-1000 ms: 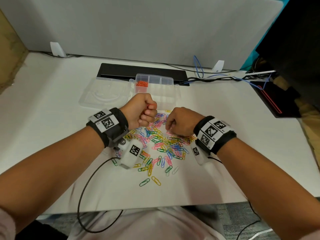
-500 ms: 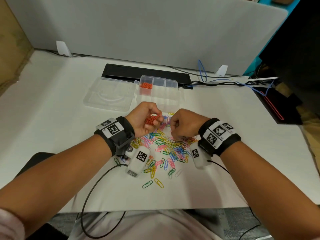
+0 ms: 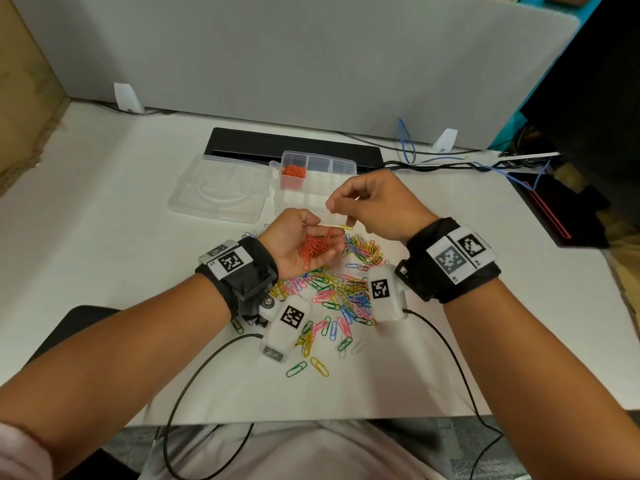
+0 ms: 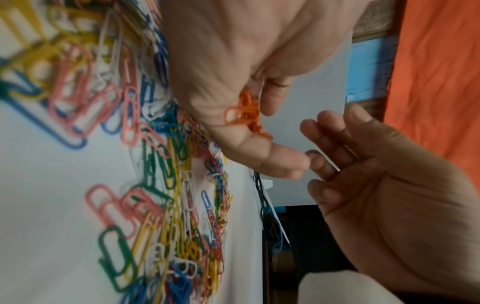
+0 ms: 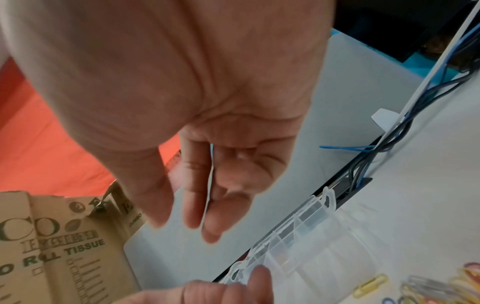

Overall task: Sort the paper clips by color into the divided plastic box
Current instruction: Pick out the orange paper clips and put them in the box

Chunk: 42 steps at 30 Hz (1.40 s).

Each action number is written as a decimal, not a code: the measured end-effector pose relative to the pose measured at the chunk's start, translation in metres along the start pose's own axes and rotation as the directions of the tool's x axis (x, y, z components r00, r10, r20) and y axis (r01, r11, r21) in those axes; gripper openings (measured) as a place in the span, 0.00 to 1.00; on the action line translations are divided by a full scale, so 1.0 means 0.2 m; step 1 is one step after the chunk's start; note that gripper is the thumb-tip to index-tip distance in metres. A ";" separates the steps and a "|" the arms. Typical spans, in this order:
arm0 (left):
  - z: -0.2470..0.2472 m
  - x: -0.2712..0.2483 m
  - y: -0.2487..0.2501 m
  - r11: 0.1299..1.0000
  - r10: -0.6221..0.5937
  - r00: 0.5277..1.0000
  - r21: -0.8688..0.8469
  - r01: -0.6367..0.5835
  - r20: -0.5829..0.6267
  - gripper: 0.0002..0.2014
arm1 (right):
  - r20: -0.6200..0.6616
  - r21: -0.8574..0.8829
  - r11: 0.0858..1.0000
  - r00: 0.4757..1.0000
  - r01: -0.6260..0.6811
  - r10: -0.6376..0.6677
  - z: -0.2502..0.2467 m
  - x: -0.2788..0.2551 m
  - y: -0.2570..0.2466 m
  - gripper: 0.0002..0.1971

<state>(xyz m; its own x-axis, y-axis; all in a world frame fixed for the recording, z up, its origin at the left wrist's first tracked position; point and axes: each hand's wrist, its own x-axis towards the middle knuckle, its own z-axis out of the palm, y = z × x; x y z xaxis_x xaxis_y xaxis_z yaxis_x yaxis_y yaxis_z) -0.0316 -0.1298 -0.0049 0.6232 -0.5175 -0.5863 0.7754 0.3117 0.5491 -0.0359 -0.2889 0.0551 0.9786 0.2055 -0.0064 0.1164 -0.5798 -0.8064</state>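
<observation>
With palm up, left hand (image 3: 301, 242) cups a bunch of orange clips (image 3: 316, 248); right hand (image 3: 377, 206) hovers just above, fingers loosely curled, holding nothing. Mixed clip pile (image 3: 341, 292) lies on the worktop (image 3: 104, 271) below; divided box (image 3: 313, 181) behind holds orange clips in its far-left compartment.

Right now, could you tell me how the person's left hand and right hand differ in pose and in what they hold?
The left hand lies palm up, cupping a bunch of orange paper clips; the right hand is turned palm down and holds nothing visible. The left hand sits lower, by the mixed pile; the right hand is raised in front of the divided plastic box. Both have loosely curled fingers and wear wrist cameras.
</observation>
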 end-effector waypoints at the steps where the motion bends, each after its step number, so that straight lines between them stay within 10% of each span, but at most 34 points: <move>1: 0.00 0.00 0.00 1.000 0.001 1.000 -0.008 -0.001 0.000 0.21 | -0.027 0.012 1.000 1.000 -0.006 0.007 0.00 0.00 0.00 0.07; 9: 0.02 0.02 0.20 0.990 0.143 0.985 0.004 -0.144 -0.092 0.15 | -0.142 0.057 0.995 0.985 -0.086 0.094 -0.04 -0.06 0.13 0.09; 19: 0.09 0.22 0.65 0.842 0.523 0.793 0.043 -0.538 -0.313 0.20 | -0.163 0.162 0.981 0.977 -0.108 0.135 -0.05 -0.19 0.29 0.08; 42: 0.03 0.48 0.69 0.759 0.641 0.648 0.217 -0.614 -0.411 0.15 | -0.115 0.317 0.946 0.987 -0.070 0.111 -0.05 -0.30 0.50 0.09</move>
<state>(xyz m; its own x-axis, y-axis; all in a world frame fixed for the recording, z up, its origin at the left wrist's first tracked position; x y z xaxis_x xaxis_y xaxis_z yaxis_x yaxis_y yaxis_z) 0.1339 -0.1418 0.0187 0.9429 0.1917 -0.2725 0.1842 0.3817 0.9057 -0.0822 -0.3665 -0.0186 0.9984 0.0481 -0.0281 -0.0116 -0.3127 -0.9498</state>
